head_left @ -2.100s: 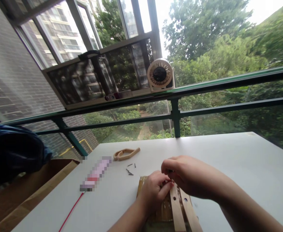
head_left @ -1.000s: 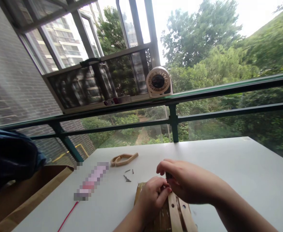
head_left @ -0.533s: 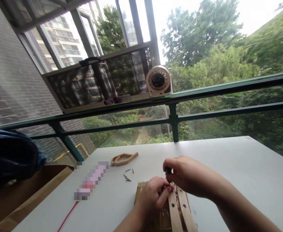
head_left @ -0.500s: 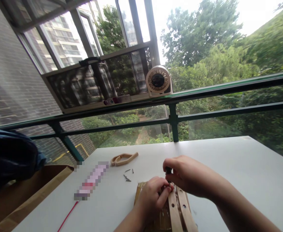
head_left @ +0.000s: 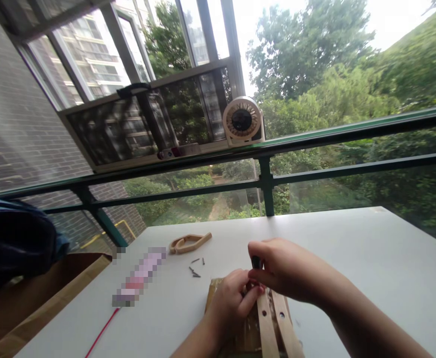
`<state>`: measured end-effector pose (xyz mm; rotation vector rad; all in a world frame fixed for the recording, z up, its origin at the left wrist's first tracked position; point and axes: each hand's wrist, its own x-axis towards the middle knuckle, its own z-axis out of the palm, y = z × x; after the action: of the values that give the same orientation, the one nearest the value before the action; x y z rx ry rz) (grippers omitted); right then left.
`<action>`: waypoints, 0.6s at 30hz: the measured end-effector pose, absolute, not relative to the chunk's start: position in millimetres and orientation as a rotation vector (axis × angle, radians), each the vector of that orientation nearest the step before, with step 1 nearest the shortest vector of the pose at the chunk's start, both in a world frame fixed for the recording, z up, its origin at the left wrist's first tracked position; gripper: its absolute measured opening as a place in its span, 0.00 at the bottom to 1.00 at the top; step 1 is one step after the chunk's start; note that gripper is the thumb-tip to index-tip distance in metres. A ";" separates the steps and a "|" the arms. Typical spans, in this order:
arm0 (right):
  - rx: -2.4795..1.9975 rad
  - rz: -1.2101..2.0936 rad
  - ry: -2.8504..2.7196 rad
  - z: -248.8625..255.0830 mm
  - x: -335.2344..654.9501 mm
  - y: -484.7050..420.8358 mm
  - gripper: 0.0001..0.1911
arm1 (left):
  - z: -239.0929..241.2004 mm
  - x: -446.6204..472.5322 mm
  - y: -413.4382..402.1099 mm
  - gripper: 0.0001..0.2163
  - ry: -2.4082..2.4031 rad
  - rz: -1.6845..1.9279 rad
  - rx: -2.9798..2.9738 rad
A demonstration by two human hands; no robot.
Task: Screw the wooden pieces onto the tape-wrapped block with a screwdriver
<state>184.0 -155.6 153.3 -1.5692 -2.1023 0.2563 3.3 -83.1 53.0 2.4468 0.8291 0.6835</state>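
Observation:
My left hand (head_left: 229, 301) is closed, its fingers pinched on the near end of two light wooden slats (head_left: 273, 323) with drilled holes. The slats lie over a brown piece (head_left: 213, 291) on the white table (head_left: 370, 268). My right hand (head_left: 285, 268) is closed too, gripping a small dark tool (head_left: 255, 262) held upright over the slat ends, right beside my left fingertips. What the tool's tip touches is hidden by my fingers.
Several small dark screws (head_left: 195, 267) lie just left of my hands, a curved wooden piece (head_left: 188, 242) behind them. A red cord (head_left: 102, 332) runs off the near left edge. A cardboard box (head_left: 35, 303) and dark blue cloth (head_left: 12, 243) sit left. A green railing (head_left: 266, 184) and small fan (head_left: 242, 119) stand beyond.
Both hands have stayed over the slat ends. My right hand shifted slightly around the tool. The camera view tilted a little.

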 end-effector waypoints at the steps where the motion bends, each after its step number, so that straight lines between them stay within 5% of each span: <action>1: -1.572 0.248 -2.103 153.8 183.5 -156.2 0.09 | 53.2 3.3 -82.8 0.07 0.827 0.684 2.450; 11: -1.384 0.337 -2.180 164.5 189.8 -168.6 0.15 | 61.1 5.3 -87.1 0.08 0.807 0.716 2.435; 18: -1.502 0.253 -2.137 163.1 190.4 -163.3 0.04 | 64.8 6.3 -89.7 0.07 0.716 0.706 2.477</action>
<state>190.4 -163.3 163.1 -1.5024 -2.1371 0.2534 6.3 -89.7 64.8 2.4773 0.7163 0.7058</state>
